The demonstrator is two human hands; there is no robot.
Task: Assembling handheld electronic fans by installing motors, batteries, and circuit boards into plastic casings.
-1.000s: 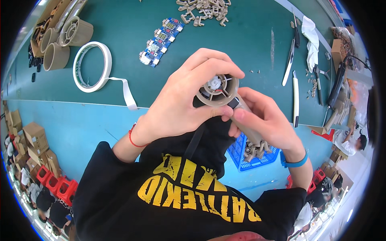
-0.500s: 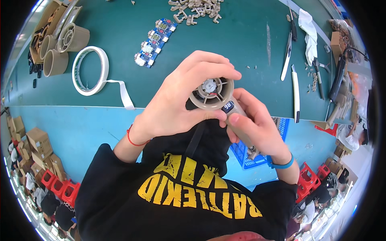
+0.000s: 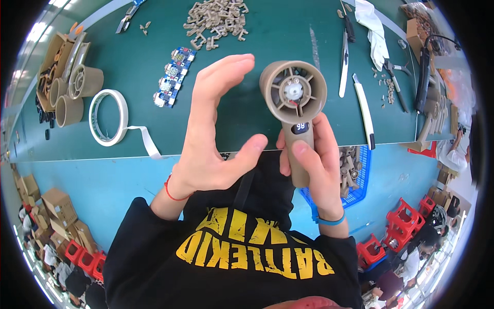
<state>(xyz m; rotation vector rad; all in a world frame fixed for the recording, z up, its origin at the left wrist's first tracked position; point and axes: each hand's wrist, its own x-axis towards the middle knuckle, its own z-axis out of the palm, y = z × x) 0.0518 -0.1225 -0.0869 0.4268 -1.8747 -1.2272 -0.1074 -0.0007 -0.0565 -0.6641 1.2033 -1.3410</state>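
Note:
A beige handheld fan (image 3: pixel 300 177) is upright in my right hand (image 3: pixel 321 164), whose fingers wrap its handle with the thumb pressed on the front. Its round head shows a spoked ring with a pale motor hub in the middle, and a small dark display below it is lit. My left hand (image 3: pixel 211 129) is apart from the fan, to its left, with fingers and thumb spread in a curve around nothing. Both hands are over the near edge of the green table (image 3: pixel 149 54).
White tape (image 3: pixel 125 116) with a loose end, blue circuit boards (image 3: pixel 174 77) and small beige parts (image 3: pixel 218 20) lie on the table. Fan housings (image 3: pixel 69 110) stand left. Cutters (image 3: pixel 364 110), pliers (image 3: pixel 396 85) and a white cloth (image 3: pixel 371 31) lie right. A blue basket (image 3: pixel 364 177) holds beige parts below.
My left hand has let go of the fan head and moved left, opening. The fan, in my right hand, has moved right and turned more upright.

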